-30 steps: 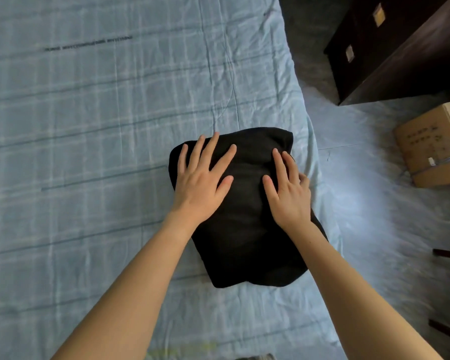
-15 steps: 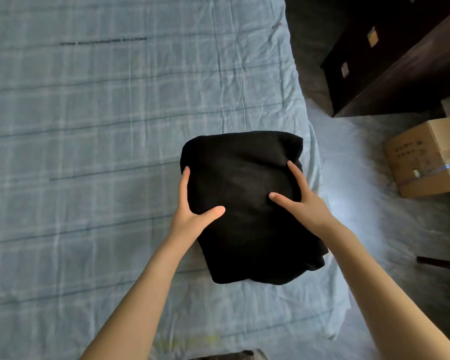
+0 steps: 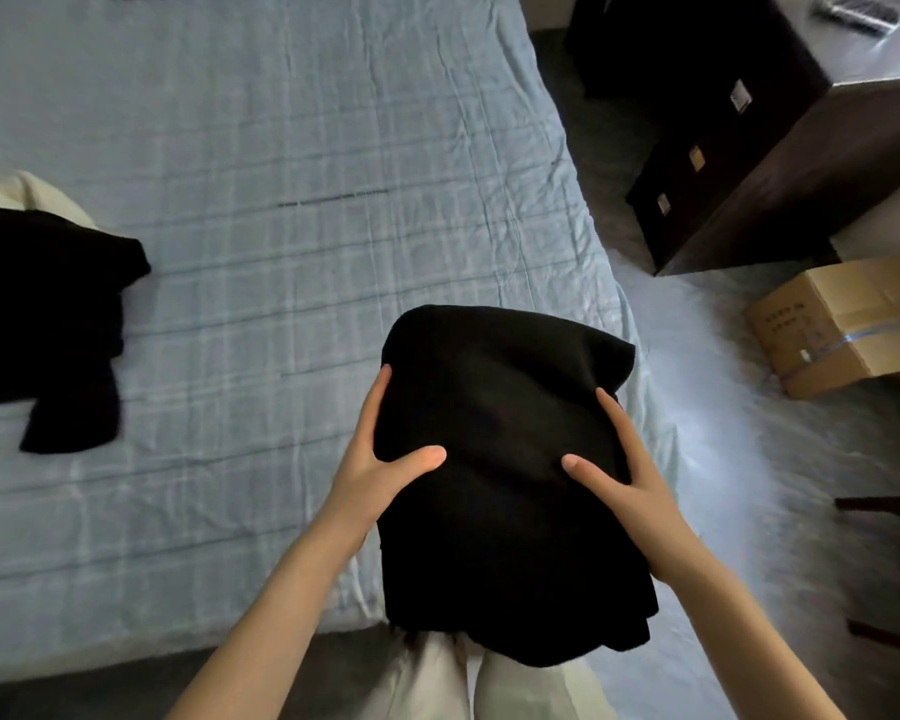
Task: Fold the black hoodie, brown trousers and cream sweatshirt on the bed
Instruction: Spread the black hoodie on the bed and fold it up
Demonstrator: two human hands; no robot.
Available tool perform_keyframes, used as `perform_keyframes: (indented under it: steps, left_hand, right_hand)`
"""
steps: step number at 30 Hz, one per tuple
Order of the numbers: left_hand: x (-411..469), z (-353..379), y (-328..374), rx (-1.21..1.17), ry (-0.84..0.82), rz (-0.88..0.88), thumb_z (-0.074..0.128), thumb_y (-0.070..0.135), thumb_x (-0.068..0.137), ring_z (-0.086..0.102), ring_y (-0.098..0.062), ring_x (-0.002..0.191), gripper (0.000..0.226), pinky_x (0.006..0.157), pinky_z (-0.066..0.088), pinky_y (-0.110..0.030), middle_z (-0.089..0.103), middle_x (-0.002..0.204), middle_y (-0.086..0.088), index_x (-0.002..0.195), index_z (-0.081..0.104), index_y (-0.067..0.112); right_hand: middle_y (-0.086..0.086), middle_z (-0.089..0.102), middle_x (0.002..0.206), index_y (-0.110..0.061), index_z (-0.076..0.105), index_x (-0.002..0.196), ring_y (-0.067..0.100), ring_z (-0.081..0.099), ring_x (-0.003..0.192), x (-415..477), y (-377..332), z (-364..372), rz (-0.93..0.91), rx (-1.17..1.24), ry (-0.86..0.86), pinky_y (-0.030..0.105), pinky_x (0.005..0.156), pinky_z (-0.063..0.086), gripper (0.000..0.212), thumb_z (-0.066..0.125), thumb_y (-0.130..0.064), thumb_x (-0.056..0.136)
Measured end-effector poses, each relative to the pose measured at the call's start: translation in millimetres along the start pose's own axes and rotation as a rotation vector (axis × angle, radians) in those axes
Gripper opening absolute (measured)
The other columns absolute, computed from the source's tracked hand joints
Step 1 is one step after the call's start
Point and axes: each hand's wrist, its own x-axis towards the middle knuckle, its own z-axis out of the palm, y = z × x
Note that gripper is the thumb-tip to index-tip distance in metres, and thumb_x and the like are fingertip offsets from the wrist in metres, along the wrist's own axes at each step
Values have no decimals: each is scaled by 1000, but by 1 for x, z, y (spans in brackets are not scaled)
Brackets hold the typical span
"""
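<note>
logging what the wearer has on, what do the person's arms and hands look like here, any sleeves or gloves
Both forearms are bare, with no sleeves in view. The left hand and right hand wear no gloves, and no rings, watch or bracelet show on the fingers or wrists. Fingernails look short and unpainted. Light-coloured trousers show below the arms.

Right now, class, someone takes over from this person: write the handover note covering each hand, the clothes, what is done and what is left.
Left hand and right hand: each grips a side of the folded black hoodie, thumbs on top, holding it over the bed's near edge.
Dark garment and cream sweatshirt: unfolded, far left.
Done: hoodie folded.
Left: set it down, fold the rest.
</note>
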Motion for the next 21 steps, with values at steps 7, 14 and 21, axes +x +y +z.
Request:
perform_keyframes:
  steps: [7, 14, 21]
  left_hand:
    - [-105, -55, 31, 34, 24, 124, 82, 33, 70, 44, 15, 125, 97, 94, 44, -14, 39, 144, 35, 142, 24, 64]
    - [-140, -72, 16, 38, 36, 118, 81, 33, 68, 44, 12, 127, 97, 95, 44, -18, 39, 145, 32, 142, 25, 62]
    - [-137, -58, 0, 70, -4, 79, 83, 31, 71, 44, 18, 123, 98, 92, 42, -14, 39, 140, 40, 142, 23, 63]
  right_hand:
    - [-43, 45, 137, -65, 39, 139, -20, 49, 121, -92, -26, 65, -100, 4, 50, -1, 86, 42, 74, 80, -35, 84]
    - [-50, 41, 134, -65, 39, 139, -21, 47, 121, -122, -23, 86, -94, -34, 80, 4, 86, 46, 79, 79, -58, 71]
    - [-47, 38, 139, -68, 37, 138, -18, 46, 124, -131, -6, 74, -59, -24, 113, 19, 99, 45, 81, 79, -59, 69]
